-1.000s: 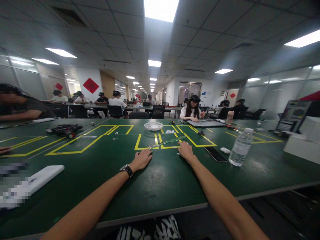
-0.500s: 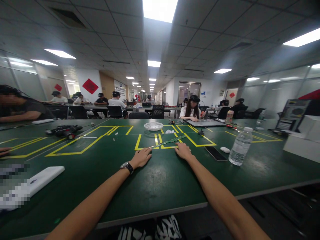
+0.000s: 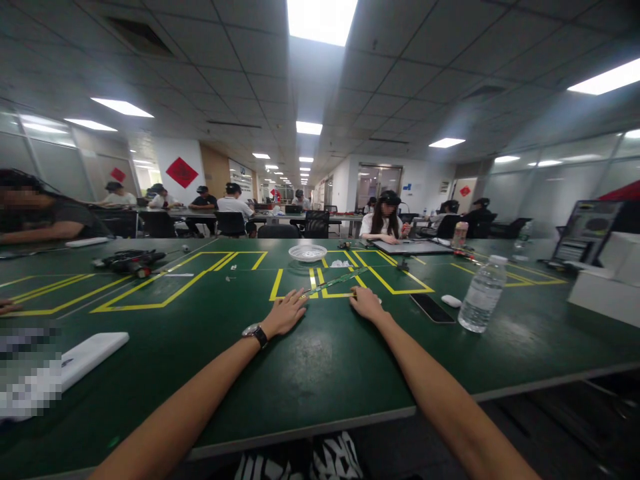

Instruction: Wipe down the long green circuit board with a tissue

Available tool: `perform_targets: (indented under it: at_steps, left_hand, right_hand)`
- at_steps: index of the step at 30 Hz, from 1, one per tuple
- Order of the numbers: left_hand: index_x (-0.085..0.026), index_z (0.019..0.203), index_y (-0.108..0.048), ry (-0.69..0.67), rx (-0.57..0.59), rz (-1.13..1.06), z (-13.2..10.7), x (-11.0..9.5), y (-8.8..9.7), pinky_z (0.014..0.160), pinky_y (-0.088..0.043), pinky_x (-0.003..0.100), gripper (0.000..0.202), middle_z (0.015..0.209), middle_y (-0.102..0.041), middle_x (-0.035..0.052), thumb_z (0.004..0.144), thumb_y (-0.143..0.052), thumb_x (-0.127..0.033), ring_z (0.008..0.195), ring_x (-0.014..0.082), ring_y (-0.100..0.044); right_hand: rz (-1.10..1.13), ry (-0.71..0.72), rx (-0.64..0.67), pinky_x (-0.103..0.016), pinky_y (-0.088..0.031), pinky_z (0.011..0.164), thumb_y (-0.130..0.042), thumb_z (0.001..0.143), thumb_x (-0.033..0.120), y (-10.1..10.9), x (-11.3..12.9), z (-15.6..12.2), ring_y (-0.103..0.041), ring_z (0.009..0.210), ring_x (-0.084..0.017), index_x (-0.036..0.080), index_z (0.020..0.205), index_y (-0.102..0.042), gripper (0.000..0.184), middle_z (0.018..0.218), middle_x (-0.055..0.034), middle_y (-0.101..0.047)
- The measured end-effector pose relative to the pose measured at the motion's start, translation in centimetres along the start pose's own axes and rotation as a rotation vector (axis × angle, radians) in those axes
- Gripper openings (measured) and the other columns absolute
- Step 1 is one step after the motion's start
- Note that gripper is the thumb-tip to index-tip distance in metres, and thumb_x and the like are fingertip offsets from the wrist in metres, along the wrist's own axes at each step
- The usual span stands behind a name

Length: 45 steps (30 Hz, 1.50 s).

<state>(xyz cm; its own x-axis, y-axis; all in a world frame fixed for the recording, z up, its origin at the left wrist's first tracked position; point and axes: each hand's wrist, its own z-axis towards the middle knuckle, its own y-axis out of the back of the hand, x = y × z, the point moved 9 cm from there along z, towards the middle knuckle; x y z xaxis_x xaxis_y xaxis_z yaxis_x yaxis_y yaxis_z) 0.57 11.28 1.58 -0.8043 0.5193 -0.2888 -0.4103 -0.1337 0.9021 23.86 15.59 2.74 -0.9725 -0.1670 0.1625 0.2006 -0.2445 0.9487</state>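
Observation:
A thin green see-through strip (image 3: 336, 282) lies slantwise on the green table, across yellow tape lines. At its near left end are the fingertips of my left hand (image 3: 287, 315), palm down with fingers stretched out; whether they touch the strip I cannot tell. My right hand (image 3: 366, 302) rests palm down just on the near side of the strip's right part, fingers forward and apart from the left hand. Nothing shows in its grasp. Beyond the strip are a clear round dish (image 3: 307, 254) and some small white pieces (image 3: 342, 264).
To the right are a black phone (image 3: 432, 308), a white earbud case (image 3: 451, 301) and a water bottle (image 3: 483, 295). A white box-like object (image 3: 95, 353) lies at the left. Another person (image 3: 384, 220) sits across the table, behind a laptop (image 3: 413, 247).
The fingers of my left hand have lifted and spread a little. The green strip has shifted slightly, its far right end now a little further left. My right hand stays nearly in place.

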Motion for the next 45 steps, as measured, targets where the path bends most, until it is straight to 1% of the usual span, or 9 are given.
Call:
perform_targets:
  at_steps: [4, 8, 11, 17, 24, 29, 34, 40, 45]
  left_hand:
    - [-0.029, 0.125, -0.050, 0.017, 0.059, -0.020, 0.4, 0.1, -0.4, 0.101, -0.024, 0.048, 0.040, 0.138, -0.045, 0.0066, 0.090, -0.035, -0.041, 0.127, 0.0286, -0.035]
    - [-0.019, 0.108, -0.059, 0.041, -0.143, 0.091, 0.1, -0.7, 2.0, 0.096, -0.032, 0.041, 0.038, 0.113, -0.057, 0.0128, 0.090, -0.034, -0.042, 0.111, 0.0270, -0.046]
    - [-0.021, 0.112, -0.057, 0.043, -0.236, 0.126, -0.3, -1.1, 3.0, 0.098, -0.031, 0.039, 0.036, 0.119, -0.054, 0.0117, 0.090, -0.036, -0.040, 0.115, 0.0261, -0.042]
    - [-0.026, 0.120, -0.055, -0.036, 0.004, 0.018, -0.2, -1.2, 0.8, 0.099, -0.030, 0.041, 0.036, 0.131, -0.052, 0.0072, 0.088, -0.041, -0.037, 0.121, 0.0265, -0.043]
    - [-0.022, 0.086, -0.066, -0.020, 0.072, 0.059, -0.5, -2.7, 3.2, 0.078, -0.041, 0.033, 0.045, 0.084, -0.066, 0.0102, 0.090, -0.030, -0.048, 0.081, 0.0247, -0.060]
    - [-0.019, 0.121, -0.053, -0.087, -0.031, 0.105, -0.8, -5.0, 3.1, 0.090, -0.038, 0.036, 0.048, 0.113, -0.061, 0.0112, 0.087, -0.040, -0.051, 0.104, 0.0258, -0.053]
    - [-0.026, 0.125, -0.052, -0.098, 0.089, 0.118, -0.7, -5.2, -0.1, 0.090, -0.038, 0.042, 0.046, 0.126, -0.053, 0.0105, 0.084, -0.048, -0.047, 0.115, 0.0301, -0.045]
    - [-0.017, 0.122, -0.054, -0.041, 0.158, -0.289, -0.1, -4.2, -0.2, 0.074, -0.044, 0.028, 0.053, 0.102, -0.060, 0.0078, 0.069, -0.054, -0.012, 0.088, 0.0197, -0.056]
    - [-0.017, 0.130, -0.041, 0.236, 0.243, -0.666, -0.6, -2.4, -0.4, 0.047, -0.034, 0.017, 0.071, 0.074, -0.056, -0.0020, 0.062, -0.053, -0.005, 0.056, 0.0090, -0.050]
  right_hand:
    - [0.001, 0.049, 0.010, -0.032, -0.039, 0.088, -0.046, 0.085, 0.031, -0.1, 1.0, -0.1, -0.053, 0.108, -0.023, 0.019, 0.121, -0.054, 0.038, 0.115, -0.0101, -0.061]
    - [0.005, 0.009, -0.017, -0.034, -0.040, 0.087, -0.043, 0.087, 0.029, 0.5, 0.8, -0.1, -0.053, 0.108, -0.023, 0.020, 0.121, -0.054, 0.037, 0.114, -0.0101, -0.061]
    - [0.021, -0.026, -0.046, -0.034, -0.040, 0.088, -0.043, 0.086, 0.027, 1.0, 0.3, -0.2, -0.053, 0.109, -0.023, 0.019, 0.121, -0.054, 0.037, 0.114, -0.0107, -0.062]
    - [0.062, -0.028, -0.029, -0.033, -0.040, 0.087, -0.043, 0.086, 0.027, 1.1, 0.1, -0.3, -0.056, 0.105, -0.023, 0.020, 0.117, -0.057, 0.034, 0.107, -0.0088, -0.065]
    - [0.088, 0.010, -0.022, -0.028, -0.040, 0.084, -0.040, 0.088, 0.027, 1.4, 1.0, -0.4, -0.058, 0.100, -0.020, 0.018, 0.118, -0.057, 0.036, 0.109, -0.0090, -0.065]
    - [-0.018, -0.044, -0.044, -0.035, -0.037, 0.089, -0.043, 0.087, 0.028, 1.8, 0.6, -0.5, -0.050, 0.110, -0.025, 0.017, 0.118, -0.057, 0.036, 0.116, -0.0137, -0.059]
    - [-0.109, -0.241, 0.014, -0.048, -0.034, 0.090, -0.044, 0.086, 0.040, 0.8, -3.1, -0.6, -0.042, 0.116, -0.034, 0.011, 0.118, -0.057, 0.045, 0.123, -0.0211, -0.050]
    - [-0.096, -0.156, 0.115, -0.046, -0.038, 0.086, -0.045, 0.086, 0.034, -0.4, -3.1, -0.3, -0.045, 0.112, -0.032, 0.015, 0.113, -0.060, 0.036, 0.119, -0.0183, -0.052]
    - [-0.106, -0.145, 0.038, -0.040, -0.039, 0.086, -0.049, 0.083, 0.027, 0.6, -1.9, -0.5, -0.045, 0.112, -0.031, 0.013, 0.121, -0.054, 0.040, 0.121, -0.0200, -0.049]
